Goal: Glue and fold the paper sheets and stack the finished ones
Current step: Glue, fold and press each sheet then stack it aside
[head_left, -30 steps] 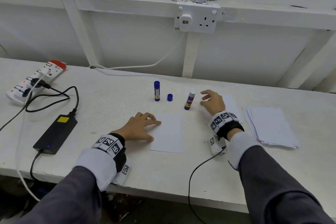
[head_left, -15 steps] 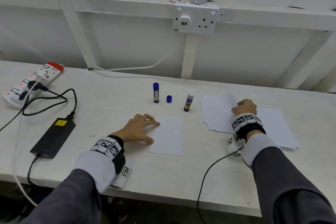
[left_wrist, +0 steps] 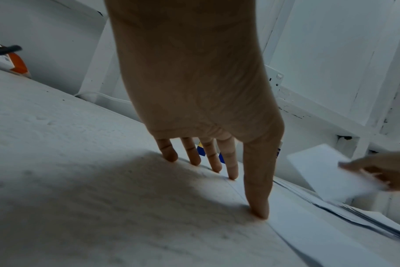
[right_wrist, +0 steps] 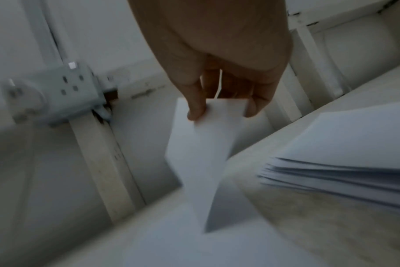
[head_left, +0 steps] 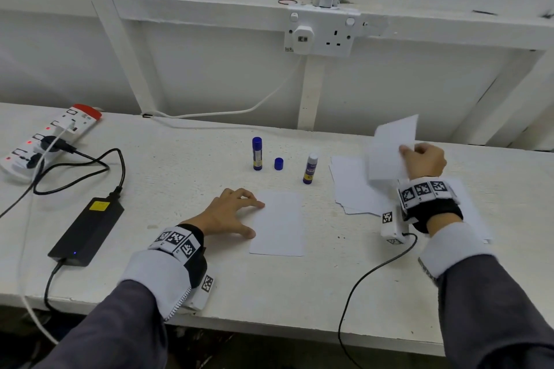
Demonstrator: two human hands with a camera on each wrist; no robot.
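Note:
A folded white sheet point(head_left: 277, 223) lies flat at the middle of the table. My left hand point(head_left: 230, 213) rests spread at its left edge, fingertips point(left_wrist: 258, 207) touching the paper. My right hand point(head_left: 422, 160) is raised at the right and pinches a single white sheet point(head_left: 391, 148), held up off the table; in the right wrist view thumb and fingers clamp that sheet point(right_wrist: 203, 144) at its top edge. Under it lie a spread of white sheets point(head_left: 352, 189) and a thicker paper stack point(right_wrist: 345, 162). An uncapped glue stick point(head_left: 310, 168) stands upright between the two papers.
A capped blue glue stick point(head_left: 257, 153) and a loose blue cap point(head_left: 278, 163) stand behind the folded sheet. At the left are a black power adapter point(head_left: 88, 229), its cables and a white power strip point(head_left: 48, 141). A wall socket point(head_left: 322, 36) sits on the back wall.
My right hand moved from beside the uncapped glue stick to the papers at the right, took one sheet and lifted it. My left hand stayed at the folded sheet.

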